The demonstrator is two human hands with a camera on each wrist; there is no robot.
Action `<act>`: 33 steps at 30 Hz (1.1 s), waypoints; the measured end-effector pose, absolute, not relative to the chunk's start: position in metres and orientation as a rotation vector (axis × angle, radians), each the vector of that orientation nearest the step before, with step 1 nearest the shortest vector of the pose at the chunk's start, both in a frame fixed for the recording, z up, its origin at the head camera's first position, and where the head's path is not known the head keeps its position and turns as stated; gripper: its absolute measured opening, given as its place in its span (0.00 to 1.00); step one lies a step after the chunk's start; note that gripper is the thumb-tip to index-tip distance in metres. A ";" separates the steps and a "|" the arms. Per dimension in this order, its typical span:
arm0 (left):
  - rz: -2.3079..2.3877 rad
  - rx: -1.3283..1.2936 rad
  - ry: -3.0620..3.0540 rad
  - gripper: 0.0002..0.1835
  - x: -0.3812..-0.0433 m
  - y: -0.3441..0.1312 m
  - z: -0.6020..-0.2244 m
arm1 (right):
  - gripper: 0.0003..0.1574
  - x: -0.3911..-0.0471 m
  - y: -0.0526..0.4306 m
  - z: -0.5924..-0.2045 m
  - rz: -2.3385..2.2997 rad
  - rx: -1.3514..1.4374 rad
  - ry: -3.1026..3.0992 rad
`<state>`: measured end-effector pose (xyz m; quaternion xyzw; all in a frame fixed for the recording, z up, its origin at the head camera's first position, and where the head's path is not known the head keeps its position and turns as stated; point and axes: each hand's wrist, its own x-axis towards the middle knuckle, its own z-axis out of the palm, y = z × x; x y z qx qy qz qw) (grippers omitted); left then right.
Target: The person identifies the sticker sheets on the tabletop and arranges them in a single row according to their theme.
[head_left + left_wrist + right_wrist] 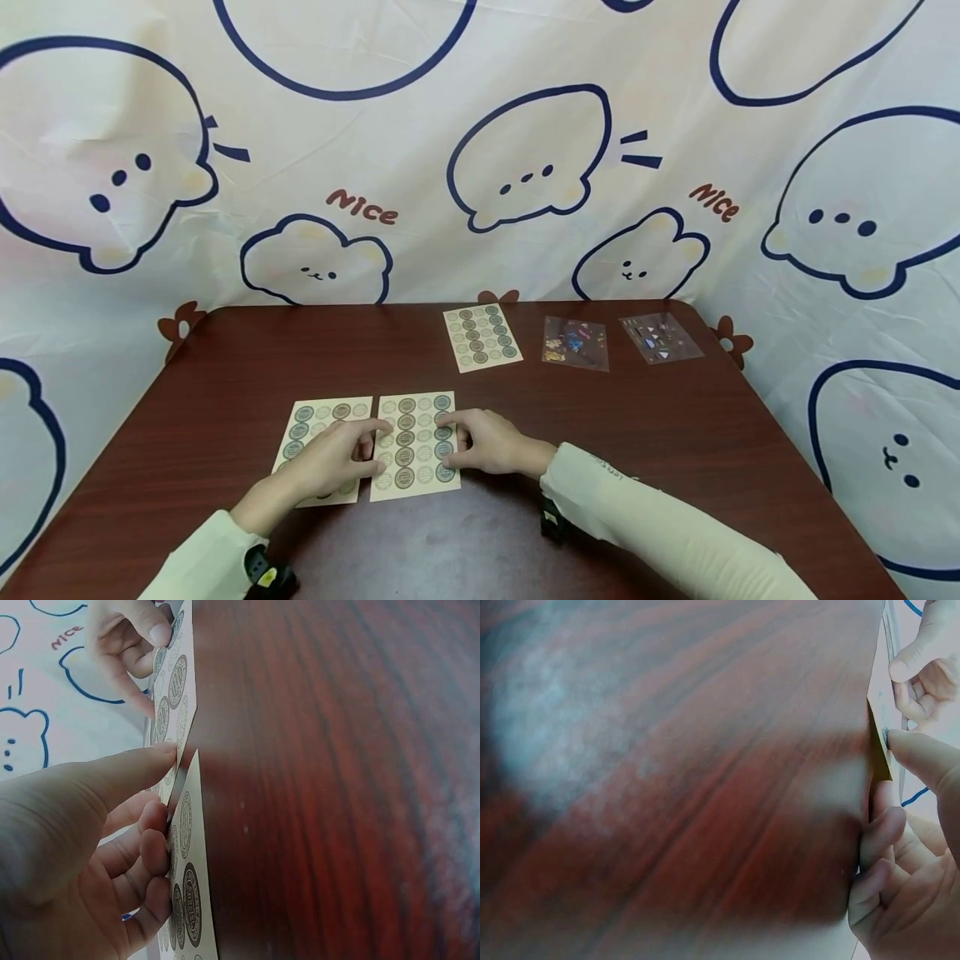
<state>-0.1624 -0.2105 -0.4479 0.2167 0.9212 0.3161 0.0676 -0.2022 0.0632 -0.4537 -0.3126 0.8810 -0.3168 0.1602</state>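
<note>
A cream sheet of round stickers (416, 450) lies between the two hands, its circles in grey, brown and pale columns. My left hand (333, 458) holds its left edge, thumb and index finger spread along it and the other fingers curled. On the opposite edge my right hand (491, 442) grips with thumb on top; the right wrist view shows the sheet's corner (880, 754) raised, its shaded underside showing. A second sticker sheet (303, 414) lies just left, partly hidden under my left hand. Curled fingers (154, 855) of that hand rest by this second sheet in the left wrist view.
A third sticker sheet (482, 337) lies farther back on the brown wooden table (637, 433). To its right are two clear plastic packets, one (576, 343) with colourful small pieces, another (660, 338) with dark and pale ones. A printed cloth (420, 150) hangs behind the table.
</note>
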 end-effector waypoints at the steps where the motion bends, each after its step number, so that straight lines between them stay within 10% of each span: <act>1: 0.953 0.655 2.774 0.25 -0.162 -0.210 -0.447 | 0.35 -0.202 0.063 -0.453 -0.901 -0.888 2.520; 33: 0.995 0.662 2.720 0.26 -0.162 -0.213 -0.448 | 0.36 -0.201 0.064 -0.455 -0.877 -0.893 2.504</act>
